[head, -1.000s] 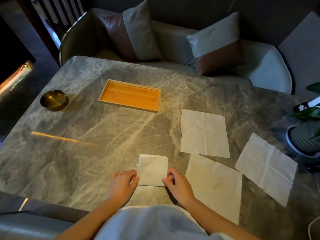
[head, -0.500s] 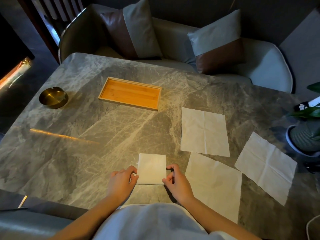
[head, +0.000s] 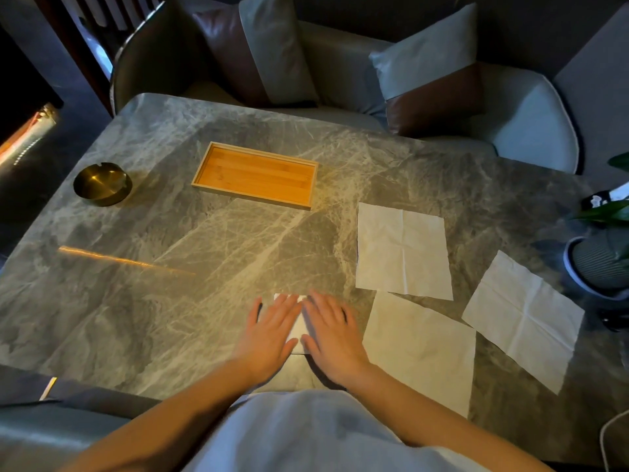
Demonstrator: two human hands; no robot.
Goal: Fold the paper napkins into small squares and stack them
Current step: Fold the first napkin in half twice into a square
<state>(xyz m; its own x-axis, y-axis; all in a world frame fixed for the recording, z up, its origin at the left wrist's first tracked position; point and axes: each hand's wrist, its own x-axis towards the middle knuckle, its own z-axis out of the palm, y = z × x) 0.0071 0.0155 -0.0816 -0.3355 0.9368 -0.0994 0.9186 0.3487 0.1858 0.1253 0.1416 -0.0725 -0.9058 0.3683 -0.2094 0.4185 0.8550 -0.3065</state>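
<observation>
Under flat palms, folded napkin point(head: 298, 330)

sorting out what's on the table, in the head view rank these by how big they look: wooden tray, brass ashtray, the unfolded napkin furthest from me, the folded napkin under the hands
1. unfolded napkin
2. wooden tray, somewhat smaller
3. brass ashtray
Folded napkin: mostly hidden under left hand and right hand, so unranked against the ashtray.

The left hand point(head: 272, 330) and right hand point(head: 332, 330) cover most of the folded napkin point(head: 299, 330); at three o'clock, the plant pot point(head: 599, 264) is cropped.
</observation>
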